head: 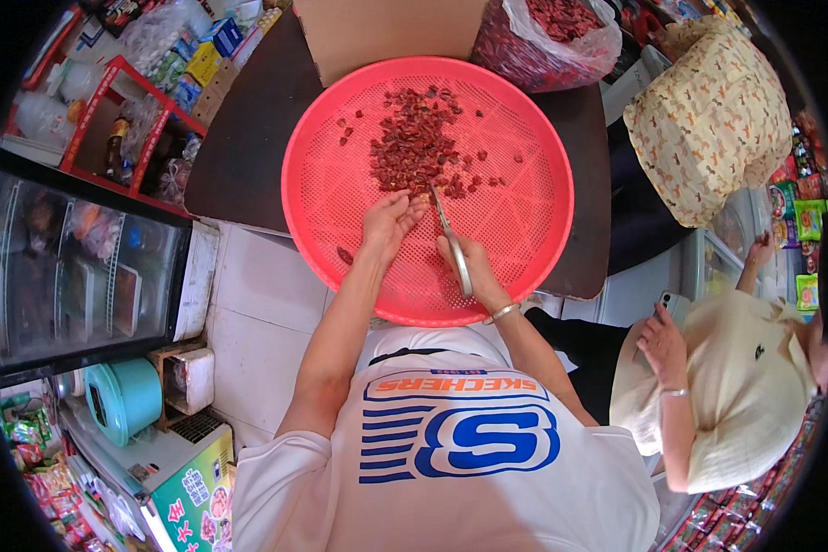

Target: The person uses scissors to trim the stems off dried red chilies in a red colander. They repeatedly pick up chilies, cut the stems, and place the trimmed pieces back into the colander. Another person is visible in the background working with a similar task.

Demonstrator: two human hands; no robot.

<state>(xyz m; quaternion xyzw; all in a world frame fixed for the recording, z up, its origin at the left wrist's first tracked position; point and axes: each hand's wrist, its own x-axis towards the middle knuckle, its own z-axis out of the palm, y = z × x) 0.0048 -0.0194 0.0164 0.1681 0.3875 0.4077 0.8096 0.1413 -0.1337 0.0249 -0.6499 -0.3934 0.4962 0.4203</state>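
Cut pieces of dried red chili (414, 141) lie heaped in a round pink perforated plastic basket (524, 207). My right hand (476, 265) grips metal scissors (457, 259) by the handles, with the blades pointing away from me at the heap's near edge. Close beside the blade tips is my left hand (392, 224), its fingers curled at the near edge of the pieces. Whether it pinches a piece is too small to tell. A longer chili (345, 255) lies apart at the basket's left side, near my left forearm.
The basket rests over a dark tabletop (241, 152). Behind it stand a cardboard box (386, 34) and a clear plastic bag of dried chilies (545, 48). On the right are a person holding a phone (673, 310) and another in patterned cloth (711, 124). A glass-door fridge (76, 269) stands left.
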